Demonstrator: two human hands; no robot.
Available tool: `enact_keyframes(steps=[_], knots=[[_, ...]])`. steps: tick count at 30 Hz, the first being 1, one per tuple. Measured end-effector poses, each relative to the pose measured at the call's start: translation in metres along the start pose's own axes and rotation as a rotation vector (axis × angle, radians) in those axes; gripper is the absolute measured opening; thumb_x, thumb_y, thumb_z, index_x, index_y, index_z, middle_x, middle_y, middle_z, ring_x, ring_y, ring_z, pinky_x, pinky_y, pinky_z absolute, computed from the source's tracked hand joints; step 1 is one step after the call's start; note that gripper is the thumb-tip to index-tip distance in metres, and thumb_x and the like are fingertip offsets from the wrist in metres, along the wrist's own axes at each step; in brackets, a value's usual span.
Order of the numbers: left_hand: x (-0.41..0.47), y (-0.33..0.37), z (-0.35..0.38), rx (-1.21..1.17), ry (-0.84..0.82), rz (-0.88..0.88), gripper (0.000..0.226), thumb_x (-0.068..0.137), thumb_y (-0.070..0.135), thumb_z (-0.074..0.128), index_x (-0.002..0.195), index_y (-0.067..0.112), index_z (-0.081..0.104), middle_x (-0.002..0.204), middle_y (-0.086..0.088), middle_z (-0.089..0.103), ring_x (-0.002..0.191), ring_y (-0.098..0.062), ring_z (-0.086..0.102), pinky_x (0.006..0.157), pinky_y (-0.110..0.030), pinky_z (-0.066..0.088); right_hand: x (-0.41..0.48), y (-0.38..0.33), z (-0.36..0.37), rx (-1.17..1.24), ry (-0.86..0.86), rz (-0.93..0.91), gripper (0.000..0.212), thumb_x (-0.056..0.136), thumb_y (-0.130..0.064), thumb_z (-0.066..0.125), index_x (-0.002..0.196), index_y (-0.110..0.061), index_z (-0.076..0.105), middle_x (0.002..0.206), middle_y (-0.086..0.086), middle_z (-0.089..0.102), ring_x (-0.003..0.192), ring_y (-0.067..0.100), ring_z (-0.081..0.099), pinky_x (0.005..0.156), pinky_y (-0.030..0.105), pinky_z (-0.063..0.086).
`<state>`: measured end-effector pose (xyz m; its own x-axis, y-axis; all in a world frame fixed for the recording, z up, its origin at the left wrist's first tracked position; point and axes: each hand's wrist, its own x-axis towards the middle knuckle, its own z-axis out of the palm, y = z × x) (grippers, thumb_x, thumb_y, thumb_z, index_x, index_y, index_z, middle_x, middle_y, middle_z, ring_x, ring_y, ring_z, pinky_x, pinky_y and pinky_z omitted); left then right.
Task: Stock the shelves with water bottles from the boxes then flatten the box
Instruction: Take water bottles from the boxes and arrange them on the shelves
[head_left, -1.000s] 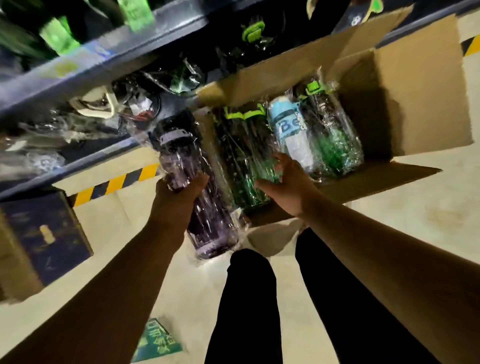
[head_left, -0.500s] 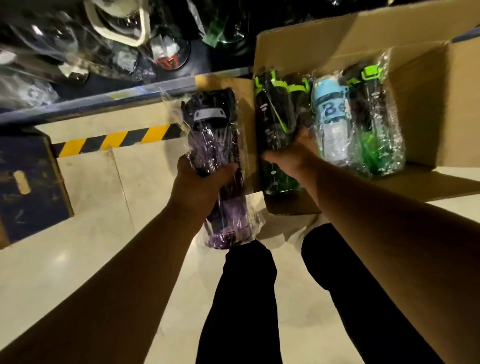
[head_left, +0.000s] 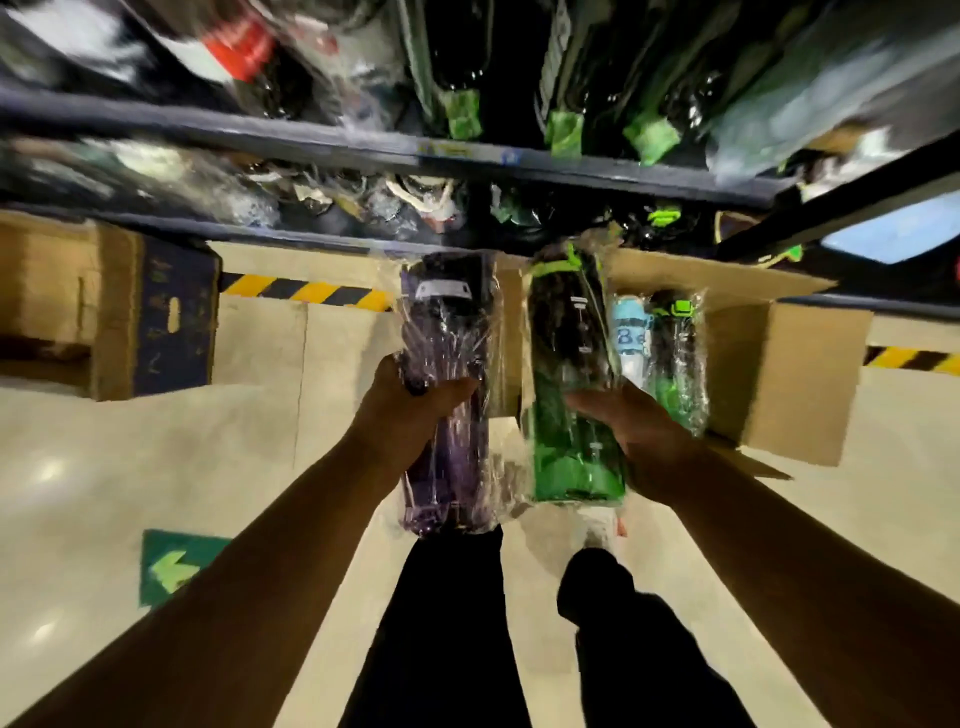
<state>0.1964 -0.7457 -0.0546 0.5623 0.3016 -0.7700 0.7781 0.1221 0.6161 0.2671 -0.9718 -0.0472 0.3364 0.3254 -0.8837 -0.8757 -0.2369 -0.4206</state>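
I see the left hand wrapped round the middle of a purple bottle, thumb across its front. The bottle is upright, dark-capped and sealed in crinkled clear plastic. The right hand grips a green bottle by its lower half. It is wrapped too, with a lime band near the cap, and is held upright in front of the left edge of the open cardboard box. Both arms reach forward side by side, with the two bottles near each other but apart. Inside the box stand a pale blue bottle and a second green bottle. Above, the shelf carries blurred wrapped goods.
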Motion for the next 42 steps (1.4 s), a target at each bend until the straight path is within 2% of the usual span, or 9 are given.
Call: enact_keyframes(steps=[3,7,11,17,21,26,35,38,42], knots=[[-0.063,0.023,-0.015,-0.099,0.054,0.046,0.049,0.075,0.022,0.086,0.117,0.013,0.063,0.104,-0.004,0.075,0.094,-0.013,0.071,0.081,-0.028,0.052,-0.064,-0.028,0.021,-0.126,-0.063,-0.120,0.045,0.057,-0.029,0.080,0.101,-0.024,0.073,0.101,0.001,0.075,0.088,0.010,0.070,0.087,0.028,0.054],[-0.163,0.060,-0.023,-0.247,0.159,0.117,0.036,0.083,0.007,0.077,0.114,0.018,0.063,0.102,0.003,0.076,0.092,-0.012,0.072,0.089,-0.034,0.053,-0.143,-0.054,0.036,-0.120,-0.146,-0.135,0.035,0.079,-0.012,0.077,0.109,-0.021,0.060,0.081,-0.006,0.074,0.069,0.002,0.070,0.063,0.017,0.051],[-0.271,0.092,-0.035,-0.341,0.239,0.203,0.050,0.081,0.008,0.078,0.123,0.023,0.056,0.113,0.002,0.074,0.103,-0.015,0.071,0.094,-0.034,0.054,-0.228,-0.075,0.056,-0.264,-0.213,-0.223,0.124,0.046,-0.043,0.096,0.150,-0.018,0.034,0.143,-0.002,0.053,0.120,0.015,0.060,0.106,0.040,0.045],[-0.413,0.129,-0.059,-0.447,0.399,0.358,0.058,0.079,0.001,0.077,0.130,0.017,0.054,0.106,0.003,0.076,0.091,-0.007,0.072,0.071,-0.014,0.053,-0.342,-0.100,0.096,-0.418,-0.373,-0.378,0.129,0.050,-0.043,0.094,0.155,-0.026,0.022,0.156,-0.003,0.036,0.140,0.018,0.039,0.111,0.029,0.038],[-0.470,0.137,-0.087,-0.439,0.442,0.434,0.069,0.065,0.021,0.086,0.127,0.024,0.056,0.111,0.005,0.075,0.099,-0.010,0.072,0.081,-0.021,0.055,-0.396,-0.111,0.133,-0.464,-0.451,-0.436,0.082,0.074,-0.010,0.082,0.134,-0.035,0.033,0.103,-0.026,0.066,0.085,-0.012,0.065,0.065,0.002,0.046],[-0.499,0.127,-0.134,-0.483,0.496,0.454,0.088,0.052,0.040,0.086,0.132,0.026,0.052,0.112,0.003,0.075,0.102,-0.017,0.072,0.091,-0.038,0.055,-0.426,-0.114,0.190,-0.480,-0.505,-0.417,0.050,0.073,0.003,0.074,0.097,-0.033,0.049,0.067,-0.031,0.067,0.062,-0.013,0.064,0.052,0.006,0.047],[-0.498,0.092,-0.283,-0.457,0.456,0.473,0.096,0.050,0.044,0.087,0.137,0.027,0.048,0.111,0.002,0.075,0.098,-0.018,0.073,0.091,-0.041,0.055,-0.394,-0.082,0.333,-0.412,-0.572,-0.414,0.079,0.052,-0.019,0.098,0.112,-0.034,0.049,0.086,-0.017,0.075,0.081,0.002,0.071,0.065,0.016,0.055],[-0.493,0.085,-0.339,-0.414,0.437,0.480,0.080,0.064,0.033,0.089,0.133,0.031,0.049,0.110,0.006,0.075,0.099,-0.015,0.073,0.088,-0.035,0.056,-0.380,-0.071,0.386,-0.473,-0.575,-0.432,0.119,0.023,-0.045,0.101,0.127,-0.021,0.049,0.109,-0.009,0.074,0.101,0.013,0.071,0.076,0.027,0.056],[-0.479,0.084,-0.403,-0.373,0.423,0.500,0.063,0.079,0.013,0.083,0.132,0.025,0.051,0.109,0.003,0.075,0.099,-0.015,0.072,0.077,-0.025,0.055,-0.367,-0.069,0.447,-0.473,-0.580,-0.446,0.120,0.017,-0.044,0.101,0.123,-0.016,0.054,0.104,-0.003,0.076,0.096,0.012,0.072,0.077,0.027,0.054]])
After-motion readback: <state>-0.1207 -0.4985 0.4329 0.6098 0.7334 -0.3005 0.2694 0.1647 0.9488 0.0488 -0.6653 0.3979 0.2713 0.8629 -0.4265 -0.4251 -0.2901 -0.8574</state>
